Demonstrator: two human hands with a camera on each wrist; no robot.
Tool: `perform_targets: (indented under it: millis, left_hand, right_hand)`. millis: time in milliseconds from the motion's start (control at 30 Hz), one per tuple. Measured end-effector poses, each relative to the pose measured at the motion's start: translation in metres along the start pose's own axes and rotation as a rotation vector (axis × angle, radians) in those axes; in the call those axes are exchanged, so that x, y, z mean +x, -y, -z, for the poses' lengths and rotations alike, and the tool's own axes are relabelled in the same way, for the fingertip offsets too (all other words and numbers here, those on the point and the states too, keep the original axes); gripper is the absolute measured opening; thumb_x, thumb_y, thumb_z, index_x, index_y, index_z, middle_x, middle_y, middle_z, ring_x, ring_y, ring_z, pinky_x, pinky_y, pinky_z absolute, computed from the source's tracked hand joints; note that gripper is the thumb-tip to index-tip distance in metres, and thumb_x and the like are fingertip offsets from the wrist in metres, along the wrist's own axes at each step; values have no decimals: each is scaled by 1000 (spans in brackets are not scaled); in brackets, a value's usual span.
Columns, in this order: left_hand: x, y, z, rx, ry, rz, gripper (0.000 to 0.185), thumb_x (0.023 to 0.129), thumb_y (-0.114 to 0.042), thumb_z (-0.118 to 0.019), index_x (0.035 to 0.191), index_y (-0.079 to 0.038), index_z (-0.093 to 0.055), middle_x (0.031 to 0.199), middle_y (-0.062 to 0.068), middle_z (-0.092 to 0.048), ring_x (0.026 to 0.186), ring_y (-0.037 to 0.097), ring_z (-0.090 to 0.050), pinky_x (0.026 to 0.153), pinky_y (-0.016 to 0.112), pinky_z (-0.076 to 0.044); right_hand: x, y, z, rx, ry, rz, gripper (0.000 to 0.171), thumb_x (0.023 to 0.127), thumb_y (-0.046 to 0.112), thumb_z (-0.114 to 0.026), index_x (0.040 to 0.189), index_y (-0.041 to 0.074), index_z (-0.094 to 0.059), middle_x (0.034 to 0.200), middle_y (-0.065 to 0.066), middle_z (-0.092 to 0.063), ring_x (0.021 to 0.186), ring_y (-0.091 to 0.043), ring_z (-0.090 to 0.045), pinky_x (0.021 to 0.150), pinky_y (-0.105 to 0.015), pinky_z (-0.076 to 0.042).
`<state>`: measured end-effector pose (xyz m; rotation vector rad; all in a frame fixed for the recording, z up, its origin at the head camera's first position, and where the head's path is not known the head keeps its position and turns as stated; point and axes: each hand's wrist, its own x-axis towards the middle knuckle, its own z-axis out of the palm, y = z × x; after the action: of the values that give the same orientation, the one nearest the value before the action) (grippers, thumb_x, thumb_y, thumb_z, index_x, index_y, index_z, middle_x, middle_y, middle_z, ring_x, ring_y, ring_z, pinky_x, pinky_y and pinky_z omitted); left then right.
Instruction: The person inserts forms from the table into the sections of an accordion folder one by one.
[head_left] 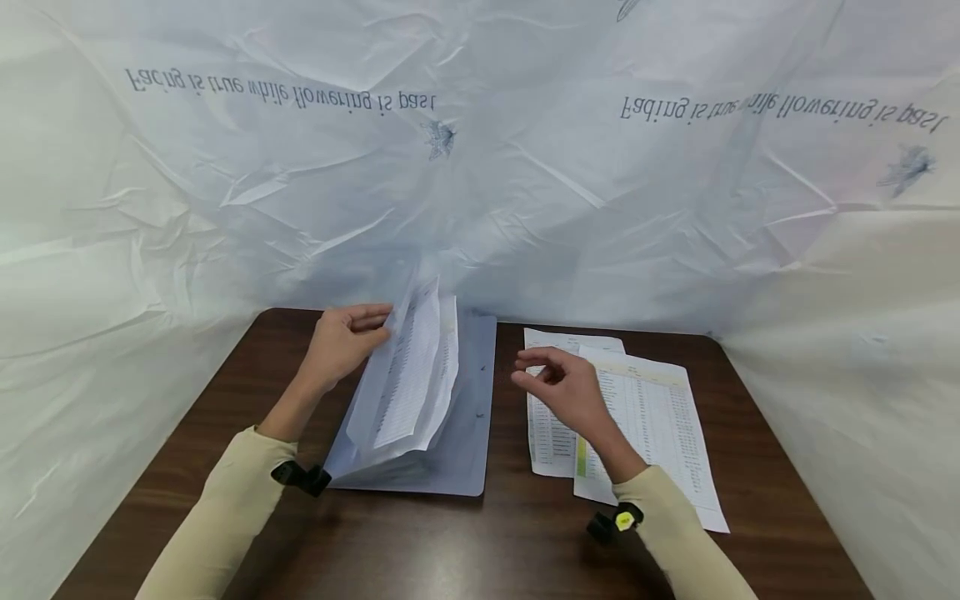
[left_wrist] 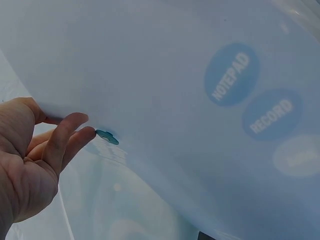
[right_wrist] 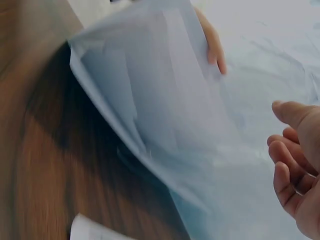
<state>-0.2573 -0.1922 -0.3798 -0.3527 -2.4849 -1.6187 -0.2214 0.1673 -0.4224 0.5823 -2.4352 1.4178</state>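
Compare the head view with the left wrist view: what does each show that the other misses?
Head only: the dark brown wooden table, loose printed paper sheets lying to the right, and the right hand hovering, holding nothing. Left wrist only: round blue NOTEPAD and RECORD labels on the cover. Both: the left hand holding up the translucent pale blue plastic folder's sleeves.

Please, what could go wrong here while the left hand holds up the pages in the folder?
1. The left hand holds the raised pages only at their top edge; they may slip and fall back into the blue folder.
2. The right hand hovers empty above the loose sheets; a quick move could push them along the table.
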Motion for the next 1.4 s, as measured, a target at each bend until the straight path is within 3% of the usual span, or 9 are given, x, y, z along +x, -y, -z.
perform_targets:
  millis: [467,700,1067,1267,1400]
  left_hand:
    - [-4,-1,4,-27,-3,8,41,95,-12,-71,135,-4,-67,131,18,-68,120,31,-66,75,17,-57]
    - [-4,-1,5,-38,-7,9,42,94,-12,-72,135,-4,-67,131,18,-68,119,31,-66,75,16,-57]
    - [-4,0,6,-40,-13,3,43,95,-13,-72,136,-3,-66,131,18,-68,119,32,-66,75,16,-56]
    - [-4,0,5,-51,-12,-3,43,95,-12,-72,136,-1,-65,131,19,-67,120,32,-66,76,16,-57]
    - [-4,-1,5,-52,-17,-2,43,94,-12,-72,136,-1,-65,131,19,-67,120,32,-66,76,16,-56]
  right_hand:
    - [-36,-50,62,-249,-104,-58,35,88,24,-83,121,14,-74,108,-5,-77,76,-11,-63,64,-22,-52]
    - [-65,-73,90,-405,-142,-197,42,88,28,-83,123,8,-73,111,-10,-76,84,-19,-65,65,-21,-52]
    - [-106,-96,124,-497,-180,-442,56,87,40,-82,127,3,-69,115,-19,-73,93,-30,-67,62,-24,-48]
    - [-125,-107,136,-524,-205,-518,61,85,47,-82,126,3,-70,115,-21,-73,93,-30,-65,66,-28,-46]
    - [-135,-114,142,-541,-220,-540,60,84,42,-84,125,1,-70,114,-23,-72,93,-31,-67,66,-29,-47]
